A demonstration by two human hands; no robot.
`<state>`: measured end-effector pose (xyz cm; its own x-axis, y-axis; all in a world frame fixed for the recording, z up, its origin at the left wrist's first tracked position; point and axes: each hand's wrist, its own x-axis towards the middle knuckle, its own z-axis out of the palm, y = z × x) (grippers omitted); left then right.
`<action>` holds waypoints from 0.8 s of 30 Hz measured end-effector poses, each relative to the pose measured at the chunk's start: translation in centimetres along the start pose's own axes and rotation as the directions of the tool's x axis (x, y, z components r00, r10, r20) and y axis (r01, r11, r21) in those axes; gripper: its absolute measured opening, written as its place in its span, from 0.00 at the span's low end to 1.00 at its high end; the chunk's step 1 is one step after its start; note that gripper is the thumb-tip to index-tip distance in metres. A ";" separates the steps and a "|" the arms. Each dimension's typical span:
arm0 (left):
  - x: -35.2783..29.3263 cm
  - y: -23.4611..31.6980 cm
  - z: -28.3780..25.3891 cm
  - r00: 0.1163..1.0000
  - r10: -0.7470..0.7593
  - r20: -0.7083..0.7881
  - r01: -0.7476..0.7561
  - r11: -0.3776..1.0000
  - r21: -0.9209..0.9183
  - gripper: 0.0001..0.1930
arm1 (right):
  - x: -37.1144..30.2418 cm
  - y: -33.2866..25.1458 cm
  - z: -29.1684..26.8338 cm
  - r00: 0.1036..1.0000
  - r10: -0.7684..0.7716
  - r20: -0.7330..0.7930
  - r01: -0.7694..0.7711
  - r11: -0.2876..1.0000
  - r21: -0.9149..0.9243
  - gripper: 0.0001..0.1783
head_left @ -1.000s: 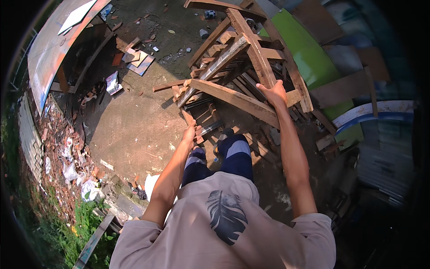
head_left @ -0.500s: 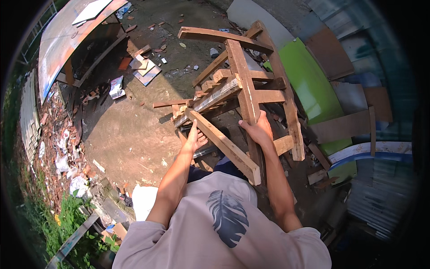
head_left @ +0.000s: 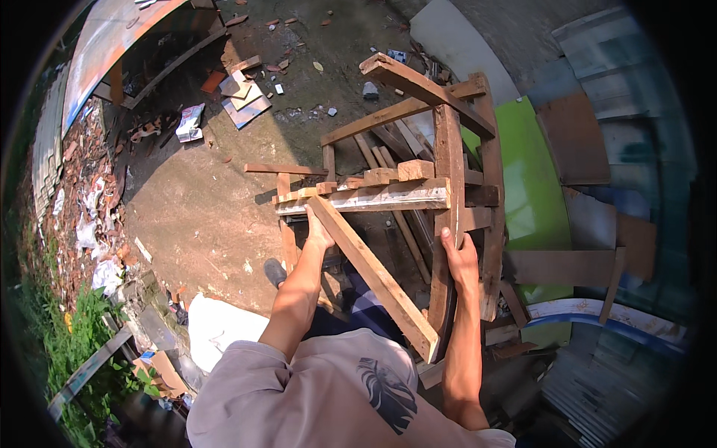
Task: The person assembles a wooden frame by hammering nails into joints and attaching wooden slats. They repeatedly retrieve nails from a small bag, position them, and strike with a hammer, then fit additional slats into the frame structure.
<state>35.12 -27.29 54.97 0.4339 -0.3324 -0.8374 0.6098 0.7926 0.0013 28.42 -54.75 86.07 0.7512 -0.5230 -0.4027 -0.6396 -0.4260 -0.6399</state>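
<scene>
A rough wooden chair frame [head_left: 388,196], made of joined bars and short slats, stands tilted in front of me. My left hand [head_left: 319,230] is closed on its left side, where a slanting bar [head_left: 377,280] meets the whitish rail; part of the fingers is hidden behind the wood. My right hand [head_left: 461,257] is wrapped round an upright post [head_left: 448,160] on the right, thumb on the near side. Crosspieces join that post to a second post [head_left: 493,216] farther right. The slanting bar's free end points toward my shirt.
At the upper left stands a curved, paint-stained panel [head_left: 123,33]. Rubble and white scraps [head_left: 97,216] line the left side, with green plants [head_left: 82,336] below. Boards, a bright green sheet [head_left: 530,179] and corrugated sheets [head_left: 590,388] lean or lie at the right. Several small tiles [head_left: 246,112] lie on the ground.
The chair frame has turned and shifted to the right, and its whitish rail now lies nearly level across the view. My right hand has moved right and nearer with the post. Both hands keep their hold.
</scene>
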 end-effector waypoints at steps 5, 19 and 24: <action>1.9 -3.3 5.5 0.954 0.049 -0.297 0.068 0.926 0.371 0.55 | 4.4 3.4 -3.4 0.997 0.024 -0.069 -0.018 0.996 0.087 0.35; -12.5 -9.9 9.0 0.791 0.262 -0.553 -0.152 0.959 0.237 0.62 | 2.9 7.5 -11.4 0.987 0.036 0.154 -0.073 0.967 0.244 0.28; -17.7 -6.7 5.8 0.788 0.302 -0.536 -0.189 0.948 0.256 0.59 | 1.1 9.9 -7.6 0.964 -0.028 0.264 -0.051 0.956 0.289 0.27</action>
<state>27.21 -29.64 72.91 0.1708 0.2516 -0.9526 0.6656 0.6834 0.2998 21.70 -65.13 84.29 0.7853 -0.2976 -0.5428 -0.6027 -0.1670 -0.7803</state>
